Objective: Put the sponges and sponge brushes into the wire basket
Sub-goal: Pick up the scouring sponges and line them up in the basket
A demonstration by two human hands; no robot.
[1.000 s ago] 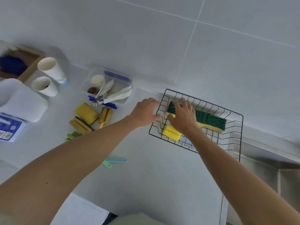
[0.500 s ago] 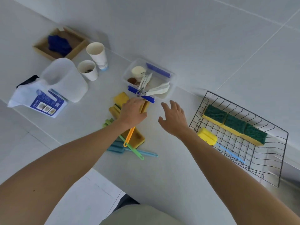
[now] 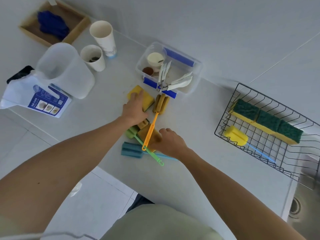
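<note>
A black wire basket (image 3: 223,116) stands at the right and holds three green-topped yellow sponges (image 3: 268,118) and a yellow sponge brush (image 3: 235,135) with a blue handle. A pile lies at the counter's middle. My left hand (image 3: 135,108) rests with its fingers stretched over a yellow sponge (image 3: 148,100). My right hand (image 3: 170,142) curls its fingers on the edge of a dark yellow sponge (image 3: 147,131). An orange-handled sponge brush (image 3: 161,103) lies across that sponge. A green sponge brush (image 3: 131,132) and a teal sponge brush (image 3: 131,149) lie below it.
A clear plastic box (image 3: 195,71) with tongs and small cups sits behind the pile. Two paper cups (image 3: 103,37), a translucent jug (image 3: 64,70), a printed bag (image 3: 34,99) and a wooden tray (image 3: 79,30) stand at the left. A sink (image 3: 304,201) lies beyond the basket.
Both hands left the basket and moved left to the pile. The left hand came down on the yellow sponge, and the right hand dropped onto the dark yellow sponge.
</note>
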